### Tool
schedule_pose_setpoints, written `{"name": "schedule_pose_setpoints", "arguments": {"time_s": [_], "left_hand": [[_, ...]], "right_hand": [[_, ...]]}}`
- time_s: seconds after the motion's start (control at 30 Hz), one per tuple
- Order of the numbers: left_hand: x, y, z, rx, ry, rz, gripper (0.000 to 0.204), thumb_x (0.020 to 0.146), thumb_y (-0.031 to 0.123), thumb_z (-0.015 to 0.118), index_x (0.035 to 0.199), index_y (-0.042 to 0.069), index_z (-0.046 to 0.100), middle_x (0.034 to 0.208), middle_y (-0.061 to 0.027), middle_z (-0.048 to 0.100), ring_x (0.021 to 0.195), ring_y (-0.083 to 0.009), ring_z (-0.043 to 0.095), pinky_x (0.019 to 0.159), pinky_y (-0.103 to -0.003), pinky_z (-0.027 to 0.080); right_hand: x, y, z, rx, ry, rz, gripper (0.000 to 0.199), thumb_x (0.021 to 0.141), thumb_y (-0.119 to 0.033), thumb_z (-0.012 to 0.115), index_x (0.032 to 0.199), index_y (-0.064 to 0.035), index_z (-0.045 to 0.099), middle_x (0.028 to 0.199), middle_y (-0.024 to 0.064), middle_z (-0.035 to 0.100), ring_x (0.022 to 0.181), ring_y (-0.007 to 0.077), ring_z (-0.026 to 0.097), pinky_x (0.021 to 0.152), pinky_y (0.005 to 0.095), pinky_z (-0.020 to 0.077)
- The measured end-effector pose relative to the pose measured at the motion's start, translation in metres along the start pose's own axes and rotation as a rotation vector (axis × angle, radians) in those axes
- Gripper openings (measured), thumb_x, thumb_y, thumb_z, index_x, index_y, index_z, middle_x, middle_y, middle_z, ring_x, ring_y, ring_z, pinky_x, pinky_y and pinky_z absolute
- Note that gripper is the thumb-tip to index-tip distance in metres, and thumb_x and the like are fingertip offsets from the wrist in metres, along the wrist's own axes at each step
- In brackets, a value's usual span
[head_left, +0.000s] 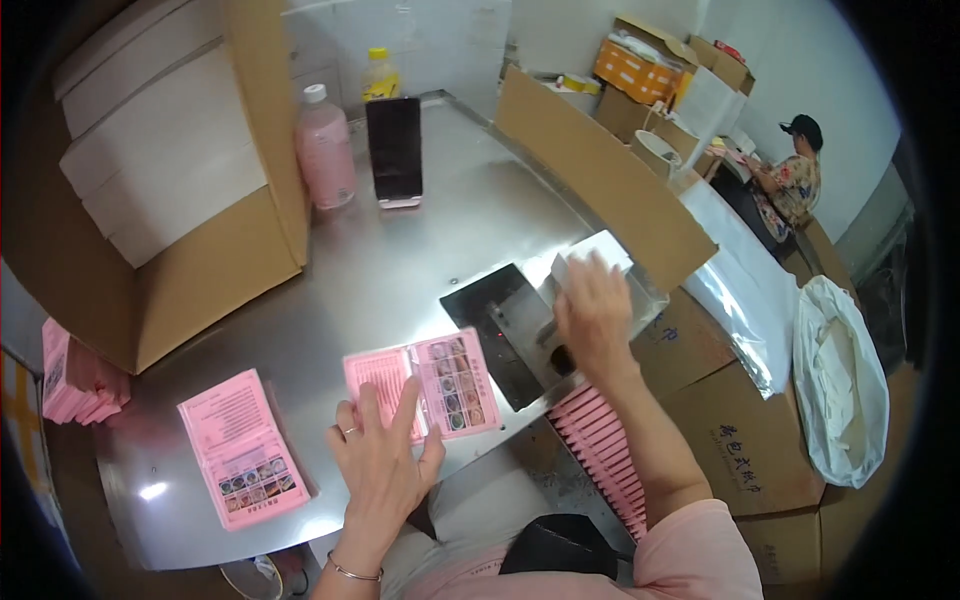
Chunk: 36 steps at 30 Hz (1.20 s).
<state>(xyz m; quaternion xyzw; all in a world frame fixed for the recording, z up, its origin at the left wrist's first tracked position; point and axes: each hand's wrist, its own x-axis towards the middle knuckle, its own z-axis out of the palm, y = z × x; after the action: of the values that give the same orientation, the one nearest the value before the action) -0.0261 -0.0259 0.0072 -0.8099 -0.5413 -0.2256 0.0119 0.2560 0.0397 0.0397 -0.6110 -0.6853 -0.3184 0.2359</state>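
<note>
My left hand point(385, 460) lies with its fingers spread on an opened pink printed packet point(455, 385) near the table's front edge. The packet's left half shows lines of print, its right half rows of small round pictures. My right hand point(595, 310) reaches over a black and metal device point(515, 325) at the table's right side. Its fingers are closed over a white block point(605, 250), perhaps folded paper; the fingertips are partly hidden. To the left lies a stack of similar pink packets point(245, 450).
A carton point(215, 245) of white blocks stands at left, beside more pink packets point(75, 375). Behind are a pink bottle point(325, 150), a yellow-capped bottle point(380, 75) and a propped phone point(395, 150). Cartons point(740, 440) and a white bag point(840, 390) flank the right; another person point(790, 185) sits beyond.
</note>
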Motion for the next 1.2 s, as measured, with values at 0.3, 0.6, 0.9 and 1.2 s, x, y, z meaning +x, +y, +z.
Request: {"name": "schedule_pose_setpoints", "arguments": {"time_s": [0.3,0.6,0.9,1.2], "left_hand": [[0.012,0.006,-0.005,0.017,-0.010,0.061,0.056,0.078,0.043,0.073,0.119,0.008,0.063,0.119,-0.0197,0.051,0.101,-0.0376,0.046,0.089,-0.048,0.035],[0.000,0.021,-0.009,-0.121,-0.144,0.183,0.052,0.077,0.030,0.073,0.120,0.003,0.061,0.114,-0.0205,0.053,0.097,-0.0377,0.051,0.085,-0.049,0.042],[0.011,0.020,-0.007,-0.354,-0.076,0.126,0.087,0.070,0.022,0.078,0.147,0.004,0.040,0.097,-0.0180,0.052,0.089,-0.0360,0.055,0.076,-0.045,0.045],[-0.022,-0.012,-0.053,-0.355,-0.139,0.130,0.040,0.073,0.000,0.068,0.112,0.008,0.065,0.095,-0.0124,0.059,0.090,-0.0311,0.056,0.079,-0.042,0.046]], "right_hand": [[-0.006,0.052,0.028,0.220,-0.100,0.190,0.015,0.087,-0.010,0.066,0.097,-0.0002,0.072,0.089,0.0145,0.059,0.089,0.0328,0.057,0.079,0.0427,0.0463],[-0.023,0.006,0.015,0.408,0.081,-0.039,0.044,0.081,0.000,0.059,0.124,-0.0038,0.062,0.123,0.0177,0.059,0.121,0.0363,0.053,0.098,0.0478,0.0443],[-0.038,-0.109,0.001,0.535,-0.243,-0.395,0.030,0.085,-0.016,0.059,0.111,-0.0005,0.065,0.105,0.0206,0.063,0.104,0.0368,0.061,0.108,0.0708,0.0269],[-0.046,-0.015,0.059,0.442,-0.595,-0.022,0.014,0.089,-0.014,0.057,0.084,-0.0029,0.063,0.079,0.0197,0.067,0.069,0.0406,0.066,0.064,0.0498,0.0526]]}}
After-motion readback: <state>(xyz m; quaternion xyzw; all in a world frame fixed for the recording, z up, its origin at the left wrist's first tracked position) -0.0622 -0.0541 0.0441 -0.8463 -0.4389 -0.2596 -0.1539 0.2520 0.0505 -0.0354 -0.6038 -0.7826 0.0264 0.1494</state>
